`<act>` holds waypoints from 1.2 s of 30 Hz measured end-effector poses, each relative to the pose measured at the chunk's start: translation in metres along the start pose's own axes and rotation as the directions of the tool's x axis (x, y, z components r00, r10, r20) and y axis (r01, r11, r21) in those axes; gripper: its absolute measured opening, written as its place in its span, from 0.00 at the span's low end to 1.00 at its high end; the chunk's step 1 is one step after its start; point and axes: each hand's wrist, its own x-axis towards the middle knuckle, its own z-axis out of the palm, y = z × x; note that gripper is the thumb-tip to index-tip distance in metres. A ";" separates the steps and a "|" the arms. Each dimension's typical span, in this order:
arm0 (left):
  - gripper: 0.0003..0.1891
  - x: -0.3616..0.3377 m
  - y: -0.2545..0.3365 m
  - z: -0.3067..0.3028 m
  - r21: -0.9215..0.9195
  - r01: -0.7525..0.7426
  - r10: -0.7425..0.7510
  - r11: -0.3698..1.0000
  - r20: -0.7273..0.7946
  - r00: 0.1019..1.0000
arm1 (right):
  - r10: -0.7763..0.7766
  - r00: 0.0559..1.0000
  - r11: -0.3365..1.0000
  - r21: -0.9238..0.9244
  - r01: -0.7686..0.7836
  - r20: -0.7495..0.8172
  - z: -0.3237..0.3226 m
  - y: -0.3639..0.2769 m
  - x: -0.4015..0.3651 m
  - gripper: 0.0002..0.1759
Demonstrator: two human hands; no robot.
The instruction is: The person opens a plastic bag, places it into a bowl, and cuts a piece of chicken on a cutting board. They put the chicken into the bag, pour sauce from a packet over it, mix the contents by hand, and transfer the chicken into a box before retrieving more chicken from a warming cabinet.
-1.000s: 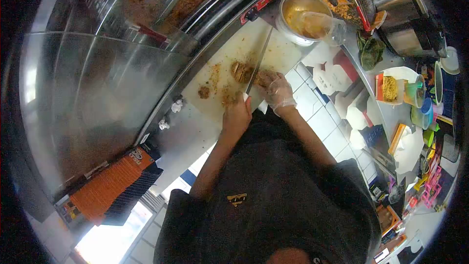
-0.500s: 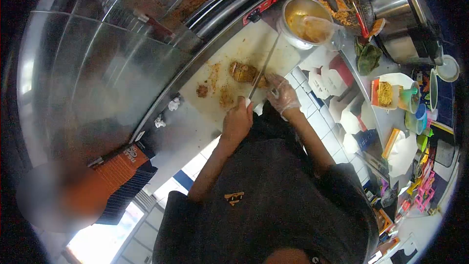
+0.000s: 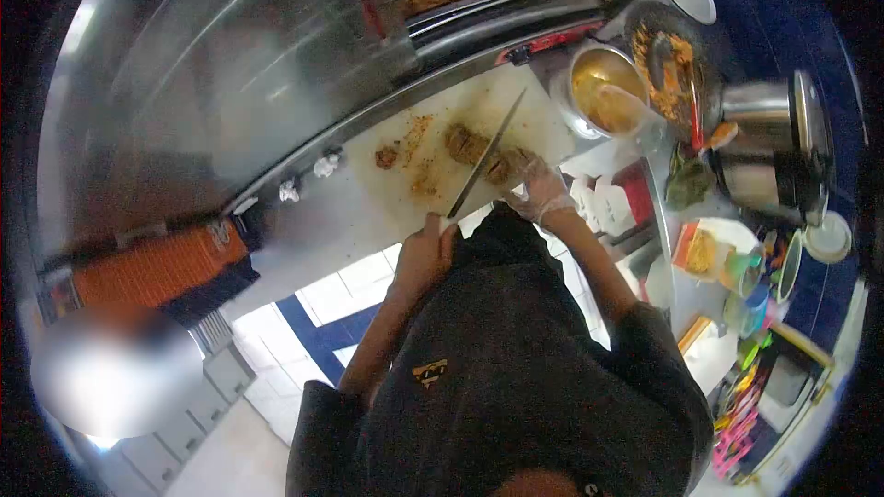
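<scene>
My left hand is bare and closed round the handle of a long knife. The blade slants up and to the right across a browned, crusted piece of meat, which is cut into slices. My right hand, in a clear plastic glove, holds the near right end of the meat; its fingertips are partly hidden. Under the meat lies a white cutting board, streaked with brown crumbs. A small browned scrap sits to the left of the slices.
A metal pot with yellow liquid and a clear jug stands beyond the board's right end. Behind it are a pan of crumbs and a large steel cooker. Crumpled white paper lies left. A person in orange is at far left.
The camera view has turned, shifting the surroundings. My left hand and the knife sit slightly lower and farther left in view. My right hand stays at the meat's right end.
</scene>
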 end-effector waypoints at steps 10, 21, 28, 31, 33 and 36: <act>0.13 -0.064 0.025 0.065 -0.325 0.345 -0.430 0.881 -0.241 0.870 | -0.246 0.791 0.686 -0.477 0.550 0.559 -0.045 -0.037 0.102 0.42; 0.14 -0.020 0.075 0.126 -0.414 0.351 -0.531 0.840 -0.490 0.692 | -0.397 0.789 0.772 -0.294 0.564 0.469 -0.016 0.001 0.115 0.73; 0.14 -0.015 0.069 0.102 -0.354 0.374 -0.511 0.857 -0.494 0.703 | -0.392 0.870 0.874 -0.174 0.454 0.299 0.048 0.027 0.122 0.65; 0.14 -0.015 0.059 0.106 -0.233 0.452 -0.505 0.861 -0.497 0.706 | -0.342 0.852 0.939 0.119 0.321 0.397 0.053 0.019 0.122 0.63; 0.14 -0.018 0.063 0.101 -0.239 0.456 -0.511 0.857 -0.501 0.699 | -0.192 0.862 0.974 0.197 0.110 0.469 0.029 -0.001 0.103 0.66; 0.14 -0.024 0.065 0.100 -0.260 0.465 -0.530 0.846 -0.494 0.689 | -0.269 0.913 0.927 -0.173 0.331 0.308 0.028 -0.006 0.092 0.70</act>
